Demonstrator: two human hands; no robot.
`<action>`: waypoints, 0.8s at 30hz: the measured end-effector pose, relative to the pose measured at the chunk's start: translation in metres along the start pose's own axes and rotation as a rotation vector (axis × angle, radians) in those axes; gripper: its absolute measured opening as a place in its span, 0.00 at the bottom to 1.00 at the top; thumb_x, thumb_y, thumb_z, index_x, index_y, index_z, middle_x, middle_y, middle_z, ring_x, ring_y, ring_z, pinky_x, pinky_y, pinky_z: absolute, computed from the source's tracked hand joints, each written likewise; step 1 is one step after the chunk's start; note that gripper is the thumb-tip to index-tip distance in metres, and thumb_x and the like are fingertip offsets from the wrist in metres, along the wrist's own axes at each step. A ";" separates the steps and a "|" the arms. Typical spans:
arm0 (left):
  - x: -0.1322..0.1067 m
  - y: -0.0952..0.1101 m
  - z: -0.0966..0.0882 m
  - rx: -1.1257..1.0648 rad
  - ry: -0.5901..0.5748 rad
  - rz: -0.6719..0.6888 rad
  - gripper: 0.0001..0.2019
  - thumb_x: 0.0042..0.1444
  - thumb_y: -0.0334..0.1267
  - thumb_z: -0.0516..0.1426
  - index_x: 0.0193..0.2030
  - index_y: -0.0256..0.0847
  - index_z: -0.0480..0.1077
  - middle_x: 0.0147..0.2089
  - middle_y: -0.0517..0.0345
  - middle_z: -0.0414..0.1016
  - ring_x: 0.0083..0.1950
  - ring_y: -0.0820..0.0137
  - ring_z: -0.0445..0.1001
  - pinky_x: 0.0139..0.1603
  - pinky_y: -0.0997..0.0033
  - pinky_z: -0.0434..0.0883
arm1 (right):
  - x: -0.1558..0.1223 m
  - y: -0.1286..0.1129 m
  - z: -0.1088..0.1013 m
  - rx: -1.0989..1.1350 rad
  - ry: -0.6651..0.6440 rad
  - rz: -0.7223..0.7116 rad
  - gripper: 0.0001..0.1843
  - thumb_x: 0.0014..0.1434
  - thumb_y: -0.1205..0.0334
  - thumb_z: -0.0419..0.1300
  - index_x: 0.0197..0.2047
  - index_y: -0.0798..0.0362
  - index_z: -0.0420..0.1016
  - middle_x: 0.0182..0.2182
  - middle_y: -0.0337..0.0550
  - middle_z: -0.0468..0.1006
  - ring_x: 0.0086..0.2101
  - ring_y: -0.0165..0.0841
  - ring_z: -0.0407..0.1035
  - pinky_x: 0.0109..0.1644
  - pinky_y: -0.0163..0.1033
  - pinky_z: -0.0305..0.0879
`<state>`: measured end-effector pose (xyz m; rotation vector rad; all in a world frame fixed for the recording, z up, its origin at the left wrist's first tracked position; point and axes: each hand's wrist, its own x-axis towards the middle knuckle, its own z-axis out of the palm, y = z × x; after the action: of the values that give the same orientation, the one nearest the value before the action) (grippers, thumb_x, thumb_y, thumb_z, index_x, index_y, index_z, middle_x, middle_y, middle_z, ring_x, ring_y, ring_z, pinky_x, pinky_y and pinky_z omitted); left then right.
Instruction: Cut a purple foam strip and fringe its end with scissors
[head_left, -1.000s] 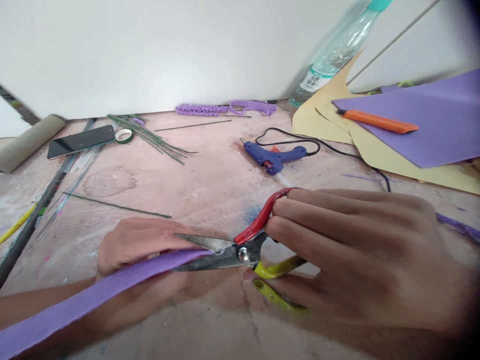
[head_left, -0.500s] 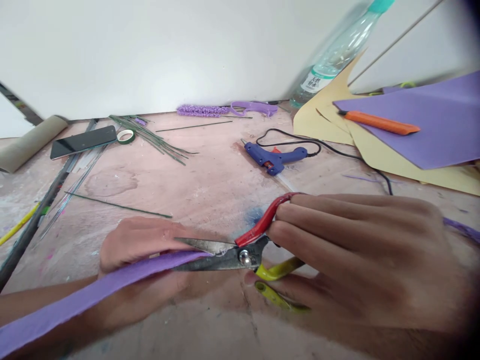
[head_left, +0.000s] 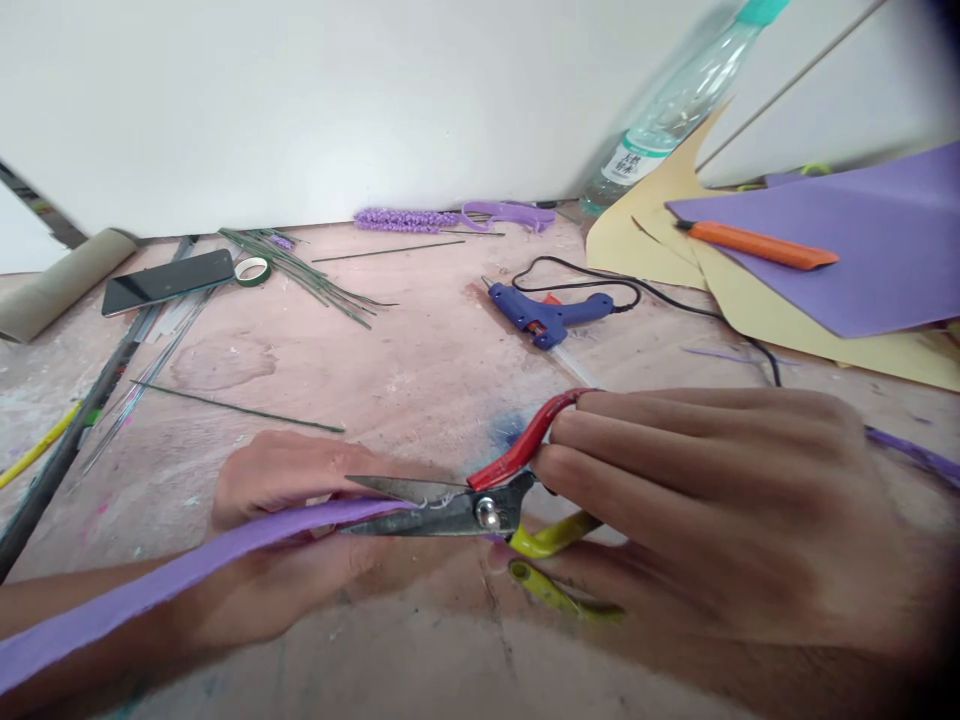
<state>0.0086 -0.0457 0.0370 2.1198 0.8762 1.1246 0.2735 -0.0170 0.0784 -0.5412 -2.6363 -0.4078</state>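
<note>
My right hand grips a pair of scissors with one red and one yellow handle. The blades point left and stand apart around the end of a long purple strip, which looks like felt or foam. A few pale threads cling near the blade pivot. Behind the strip, my left hand is closed on it, its fingertips partly hidden by the strip and blades. From there the strip runs over the left forearm to the lower left edge of the view.
A blue hot glue gun with a black cord lies ahead. Purple sheet, orange utility knife and water bottle are at right. Green wires, green tape, phone and cardboard tube lie at left.
My left hand has shifted slightly right, toward the scissors, with the purple strip. The scissors and right hand have moved very slightly left; the blades still stand apart.
</note>
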 end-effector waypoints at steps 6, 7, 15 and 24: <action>0.006 0.004 0.000 -0.148 -0.039 0.032 0.06 0.69 0.39 0.59 0.44 0.47 0.79 0.42 0.60 0.88 0.32 0.69 0.85 0.33 0.77 0.82 | 0.002 -0.002 0.000 0.021 -0.008 0.008 0.23 0.74 0.62 0.52 0.26 0.53 0.71 0.23 0.41 0.77 0.23 0.30 0.70 0.25 0.42 0.56; 0.005 0.004 -0.001 -0.143 -0.039 0.022 0.05 0.68 0.37 0.60 0.44 0.47 0.79 0.41 0.60 0.88 0.31 0.69 0.85 0.32 0.78 0.81 | 0.002 -0.001 -0.001 0.019 -0.007 0.005 0.23 0.75 0.62 0.52 0.25 0.53 0.71 0.23 0.40 0.76 0.23 0.30 0.69 0.25 0.42 0.56; 0.003 0.002 -0.002 -0.119 -0.079 -0.074 0.08 0.60 0.26 0.63 0.39 0.43 0.80 0.37 0.62 0.87 0.27 0.77 0.79 0.29 0.85 0.74 | -0.005 0.002 0.000 0.006 -0.022 0.021 0.22 0.75 0.60 0.52 0.27 0.53 0.71 0.24 0.40 0.78 0.24 0.30 0.70 0.25 0.41 0.56; 0.000 -0.002 -0.001 -0.204 -0.122 -0.122 0.07 0.64 0.32 0.61 0.38 0.42 0.81 0.29 0.60 0.79 0.24 0.75 0.70 0.24 0.78 0.64 | -0.006 -0.002 0.005 0.046 -0.014 0.036 0.18 0.73 0.58 0.54 0.31 0.53 0.70 0.27 0.42 0.75 0.25 0.31 0.68 0.28 0.40 0.56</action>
<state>0.0070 -0.0440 0.0362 1.9199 0.7877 0.9685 0.2761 -0.0189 0.0706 -0.5777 -2.6382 -0.3324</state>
